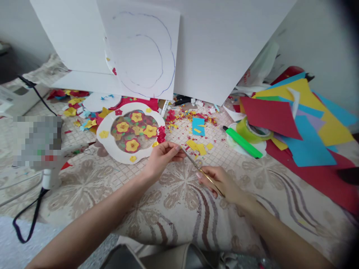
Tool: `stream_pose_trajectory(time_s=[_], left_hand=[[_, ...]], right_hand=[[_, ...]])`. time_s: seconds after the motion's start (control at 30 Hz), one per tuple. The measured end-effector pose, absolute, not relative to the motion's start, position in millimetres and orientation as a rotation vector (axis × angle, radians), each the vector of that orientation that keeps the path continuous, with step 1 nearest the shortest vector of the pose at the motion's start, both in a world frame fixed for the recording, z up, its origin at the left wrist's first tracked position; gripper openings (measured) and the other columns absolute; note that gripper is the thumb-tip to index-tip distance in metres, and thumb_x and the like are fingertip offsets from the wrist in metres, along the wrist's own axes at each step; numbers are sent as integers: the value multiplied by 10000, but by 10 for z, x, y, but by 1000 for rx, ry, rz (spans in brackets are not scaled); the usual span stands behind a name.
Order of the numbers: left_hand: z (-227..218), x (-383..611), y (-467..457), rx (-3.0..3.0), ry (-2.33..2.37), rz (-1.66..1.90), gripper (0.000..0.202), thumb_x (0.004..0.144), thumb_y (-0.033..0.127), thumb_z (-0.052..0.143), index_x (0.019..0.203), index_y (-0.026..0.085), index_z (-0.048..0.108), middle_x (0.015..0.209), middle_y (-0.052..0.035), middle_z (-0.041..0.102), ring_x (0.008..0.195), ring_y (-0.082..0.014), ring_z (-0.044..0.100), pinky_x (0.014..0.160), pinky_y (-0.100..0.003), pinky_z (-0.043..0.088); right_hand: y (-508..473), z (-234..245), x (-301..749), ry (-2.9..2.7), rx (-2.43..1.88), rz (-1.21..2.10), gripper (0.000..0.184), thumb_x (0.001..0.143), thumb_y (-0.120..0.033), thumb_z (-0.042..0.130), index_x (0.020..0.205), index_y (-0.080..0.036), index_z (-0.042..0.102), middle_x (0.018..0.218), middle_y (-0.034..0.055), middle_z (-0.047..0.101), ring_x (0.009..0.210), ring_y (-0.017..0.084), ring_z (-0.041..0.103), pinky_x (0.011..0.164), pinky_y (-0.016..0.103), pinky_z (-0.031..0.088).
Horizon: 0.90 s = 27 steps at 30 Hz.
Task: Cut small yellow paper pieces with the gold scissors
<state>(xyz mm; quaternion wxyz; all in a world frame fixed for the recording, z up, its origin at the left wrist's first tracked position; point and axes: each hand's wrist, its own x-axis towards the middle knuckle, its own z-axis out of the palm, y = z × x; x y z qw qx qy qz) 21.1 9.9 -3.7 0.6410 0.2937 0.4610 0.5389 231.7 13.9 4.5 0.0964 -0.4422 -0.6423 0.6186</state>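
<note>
Centre frame, the left hand (164, 156) pinches something too small to make out; the right hand (221, 182), wrist bent, grips a slim gold metal tool (193, 161).

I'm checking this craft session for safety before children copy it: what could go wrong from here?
1. The scissors in the right hand point at the left hand, whose fingertips pinch right at the blade tips. A snip might nick them.
2. A black cable loops on the carpet beside the left arm and might snag.
3. Paper scraps lie loose just ahead, so small cut pieces could get lost among them.
</note>
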Motion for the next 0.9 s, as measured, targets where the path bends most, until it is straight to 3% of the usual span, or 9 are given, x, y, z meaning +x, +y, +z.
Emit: stream_pose_trajectory(time_s=[0.5, 0.9], left_hand=[[-13, 196, 81, 669, 1084, 1217, 168, 776, 264, 659, 777, 125, 566, 737, -40, 703, 681, -113, 666, 684, -230, 533], [-43, 208, 96, 676, 1099, 1226, 204, 752, 294, 681, 761, 117, 579, 734, -36, 694, 674, -111, 657, 690, -239, 529]], right_hand=[[127, 43, 2288, -2004, -1303, 1733, 409, 887, -482, 523, 631, -182, 412, 471, -67, 373, 389, 83, 369, 409, 206, 272], [146, 5, 2289, -2306, -1281, 1316, 396, 899, -447, 483, 622, -177, 397, 531, -46, 372, 508, 104, 340, 479, 226, 229]])
